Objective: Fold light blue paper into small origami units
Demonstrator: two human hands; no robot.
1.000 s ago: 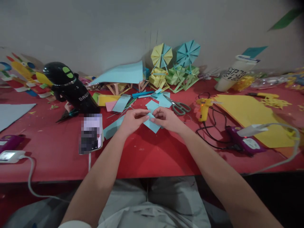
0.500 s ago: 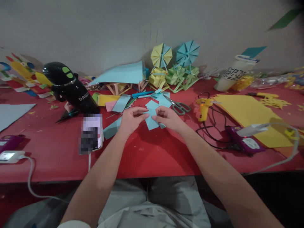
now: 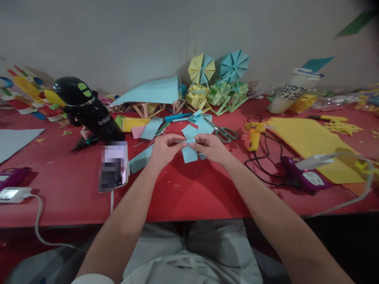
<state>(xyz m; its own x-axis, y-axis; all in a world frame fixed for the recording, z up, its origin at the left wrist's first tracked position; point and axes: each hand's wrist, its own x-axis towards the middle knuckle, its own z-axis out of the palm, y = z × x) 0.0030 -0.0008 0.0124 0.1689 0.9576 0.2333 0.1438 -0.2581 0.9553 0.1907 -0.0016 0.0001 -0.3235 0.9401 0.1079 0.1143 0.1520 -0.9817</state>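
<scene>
Both my hands meet over the middle of the red table [image 3: 183, 193]. My left hand [image 3: 166, 149] and my right hand [image 3: 209, 146] pinch the top edge of a small light-blue paper piece [image 3: 188, 154], fingers closed on it from either side. The paper hangs down between them just above the table. More light-blue paper squares [image 3: 199, 125] lie right behind the hands. A blue paper strip [image 3: 141, 158] lies beside my left wrist.
A phone [image 3: 113, 166] leans on a black device [image 3: 87, 110] at the left. Scissors [image 3: 222, 133], a yellow glue gun [image 3: 254, 134] with its cord, a purple power strip [image 3: 302, 177] and yellow paper [image 3: 314, 146] lie to the right. Folded paper umbrellas [image 3: 217, 79] stand by the wall.
The blue paper has turned from a flat diamond to hanging upright, and both hands have shifted slightly up and closer together at its top edge.
</scene>
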